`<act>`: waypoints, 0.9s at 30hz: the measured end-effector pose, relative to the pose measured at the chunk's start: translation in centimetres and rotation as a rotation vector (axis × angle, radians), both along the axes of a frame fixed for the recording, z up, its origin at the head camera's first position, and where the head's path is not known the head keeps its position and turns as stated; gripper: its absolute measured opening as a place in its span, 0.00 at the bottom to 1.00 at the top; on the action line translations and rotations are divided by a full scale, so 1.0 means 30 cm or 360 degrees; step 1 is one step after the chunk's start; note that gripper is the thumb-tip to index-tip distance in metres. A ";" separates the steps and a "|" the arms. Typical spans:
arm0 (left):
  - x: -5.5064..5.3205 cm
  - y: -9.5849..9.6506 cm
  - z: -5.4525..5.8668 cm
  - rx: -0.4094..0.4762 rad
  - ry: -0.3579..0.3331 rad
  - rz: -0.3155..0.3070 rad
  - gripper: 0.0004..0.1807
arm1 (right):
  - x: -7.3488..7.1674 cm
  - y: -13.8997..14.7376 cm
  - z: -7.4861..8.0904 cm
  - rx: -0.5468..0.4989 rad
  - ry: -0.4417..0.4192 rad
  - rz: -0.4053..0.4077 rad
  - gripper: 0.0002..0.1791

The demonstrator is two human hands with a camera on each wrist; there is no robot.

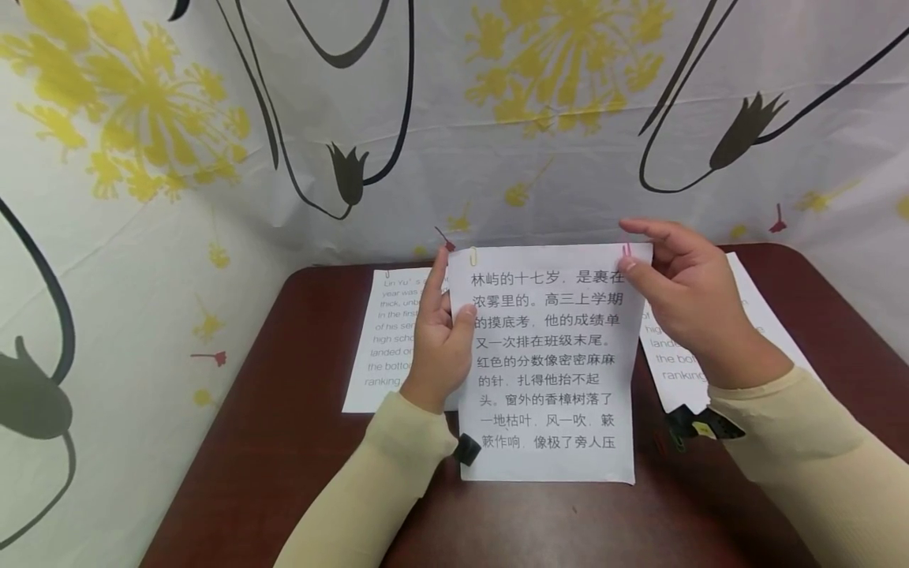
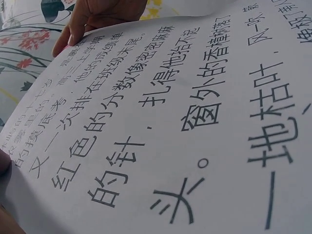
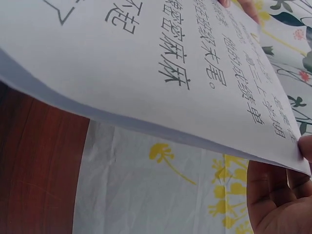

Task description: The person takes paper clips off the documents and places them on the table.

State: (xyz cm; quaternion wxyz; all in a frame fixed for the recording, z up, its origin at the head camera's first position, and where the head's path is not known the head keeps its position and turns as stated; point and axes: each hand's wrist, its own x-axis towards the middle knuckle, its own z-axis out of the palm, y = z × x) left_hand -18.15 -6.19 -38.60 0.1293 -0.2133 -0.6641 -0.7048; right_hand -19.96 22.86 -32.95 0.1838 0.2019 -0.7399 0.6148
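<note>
Paper (image 1: 550,371) sits between right hand's (image 1: 692,296) thumb (image 1: 641,278) and fingers (image 3: 279,184).

Left English sheet (image 1: 387,347) partly hidden behind the Chinese page (image 1: 550,363)

Left arm (image 1: 369,489): one, sleeved, slants forward and inward to a bare wrist (image 1: 424,397). Left hand (image 1: 442,339): one, raised; index finger (image 1: 435,282) points upward, thumb bends in a pinching grip. Right arm (image 1: 817,450): one, sleeved, reaches forward and leftward. Right hand (image 1: 692,292): one, raised; thumb presses in a pinch, index finger stretches leftward above it. Hands apart.
</note>
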 end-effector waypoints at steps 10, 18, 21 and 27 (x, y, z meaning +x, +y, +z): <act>0.001 -0.001 0.005 -0.0007 -0.0024 0.0008 0.47 | -0.002 0.000 0.008 0.0142 0.0014 -0.0105 0.20; 0.000 -0.002 0.008 -0.0004 -0.0022 -0.0009 0.47 | -0.004 0.002 0.023 0.0142 -0.0002 -0.0133 0.20; 0.000 -0.003 0.008 -0.0007 -0.0012 -0.0014 0.48 | -0.004 -0.002 0.035 0.0104 -0.0022 -0.0156 0.20; -0.004 -0.007 0.005 -0.0006 0.0023 -0.0012 0.48 | -0.009 -0.010 0.054 -0.0003 0.0032 -0.0121 0.20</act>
